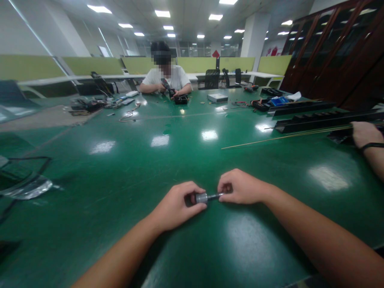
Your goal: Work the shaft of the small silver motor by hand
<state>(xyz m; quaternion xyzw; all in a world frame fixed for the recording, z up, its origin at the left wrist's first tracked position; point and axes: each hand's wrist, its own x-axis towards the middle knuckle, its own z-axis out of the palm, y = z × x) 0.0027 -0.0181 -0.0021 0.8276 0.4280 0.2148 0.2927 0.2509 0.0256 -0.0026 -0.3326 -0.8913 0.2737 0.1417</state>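
Note:
A small silver metal cylinder (201,198), which looks like a little motor, lies between the thumb and fingers of my left hand (181,204). From its right end a thin dark shaft (213,196) sticks out, roughly level. My right hand (240,187) pinches the far tip of that shaft between thumb and fingertips. Both hands rest low over the green tabletop (168,256), a short gap apart. The cylinder's left end is hidden inside my left hand.
Thin yellowish rods (255,142) and long black channels (315,120) lie at the right, where another person's hand (367,134) reaches in. Across the table a person (180,78) handles a black device. Clutter (87,103) sits far left; a clear plastic piece (28,188) lies nearer.

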